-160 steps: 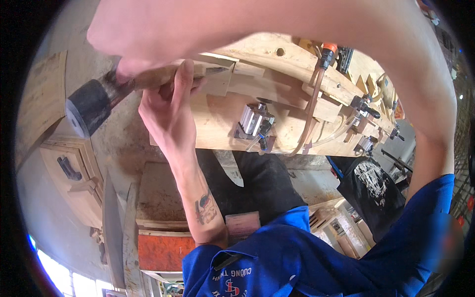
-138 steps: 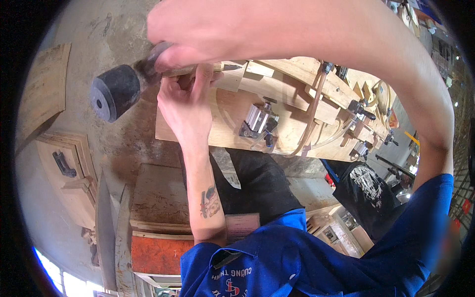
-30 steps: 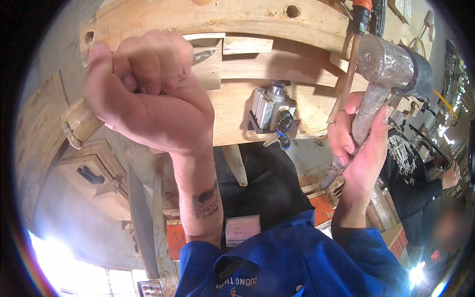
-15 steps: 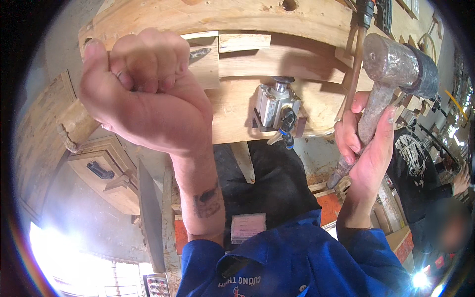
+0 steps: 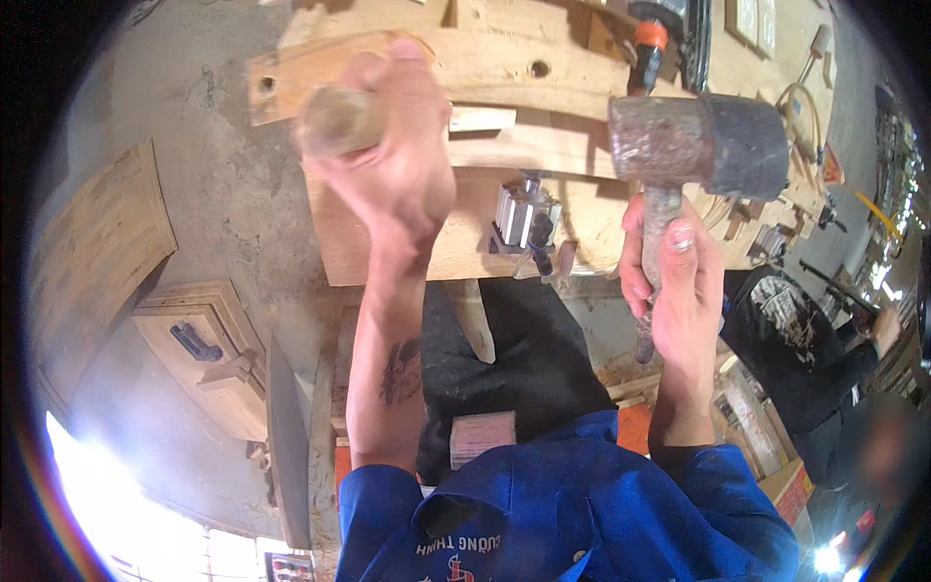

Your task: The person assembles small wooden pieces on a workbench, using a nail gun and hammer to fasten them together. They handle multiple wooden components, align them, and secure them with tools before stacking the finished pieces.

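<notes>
My left hand (image 5: 412,170) is closed round a tool with a thick wooden handle, which looks like a chisel (image 5: 341,121). The handle's round butt faces up, while the blade is hidden below the fist. That hand is over a long, curved light-wood workpiece (image 5: 582,70) and is smeared by motion. In my right hand (image 5: 684,272) is a mallet (image 5: 664,141), gripped by its worn grey handle. Its head is a scuffed metal cylinder with a black end pointing right, raised above the bench's right side.
A small metal pneumatic cylinder (image 5: 524,218) stands on the wooden jig board (image 5: 369,247) near its front edge. An orange-and-black tool (image 5: 650,48) lies behind the mallet. Plywood panels (image 5: 107,257) lean at the left. Another person (image 5: 795,339) is at the right.
My left fist has turned over, bringing the tool's handle butt upward. The mallet has shifted left, its head now nearly level. The bench appears lower and farther right in view.
</notes>
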The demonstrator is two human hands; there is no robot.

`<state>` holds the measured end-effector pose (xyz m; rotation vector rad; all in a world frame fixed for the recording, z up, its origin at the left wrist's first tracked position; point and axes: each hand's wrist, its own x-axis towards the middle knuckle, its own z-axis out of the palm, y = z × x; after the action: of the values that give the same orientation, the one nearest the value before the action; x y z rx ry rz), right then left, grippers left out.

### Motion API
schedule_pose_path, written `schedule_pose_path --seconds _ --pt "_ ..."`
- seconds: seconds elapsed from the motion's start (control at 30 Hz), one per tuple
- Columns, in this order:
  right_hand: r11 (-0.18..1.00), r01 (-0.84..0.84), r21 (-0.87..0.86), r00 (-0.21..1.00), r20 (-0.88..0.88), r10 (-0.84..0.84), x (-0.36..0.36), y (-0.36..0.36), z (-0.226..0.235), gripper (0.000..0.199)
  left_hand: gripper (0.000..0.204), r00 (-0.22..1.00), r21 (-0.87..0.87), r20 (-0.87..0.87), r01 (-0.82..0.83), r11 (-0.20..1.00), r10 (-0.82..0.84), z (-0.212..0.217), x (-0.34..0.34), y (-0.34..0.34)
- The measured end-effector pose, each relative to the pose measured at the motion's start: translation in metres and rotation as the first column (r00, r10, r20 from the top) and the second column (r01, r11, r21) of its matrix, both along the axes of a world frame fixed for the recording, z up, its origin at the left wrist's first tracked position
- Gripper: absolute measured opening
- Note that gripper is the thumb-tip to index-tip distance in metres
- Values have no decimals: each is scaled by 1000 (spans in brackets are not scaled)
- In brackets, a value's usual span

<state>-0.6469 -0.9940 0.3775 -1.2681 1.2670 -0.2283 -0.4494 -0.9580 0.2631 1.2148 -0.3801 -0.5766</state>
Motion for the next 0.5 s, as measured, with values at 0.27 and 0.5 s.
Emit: schedule_pose_path --seconds 0.27,0.5 --pt "863 -251 -438 967 -149 206 45 -25 71 56 27 927 249 361 9 969 -101 36 -1 -6" --pt "512 -764 -392 629 -626 460 66 -16 62 38 20 915 255 370 69 965 -163 13 -10 2"
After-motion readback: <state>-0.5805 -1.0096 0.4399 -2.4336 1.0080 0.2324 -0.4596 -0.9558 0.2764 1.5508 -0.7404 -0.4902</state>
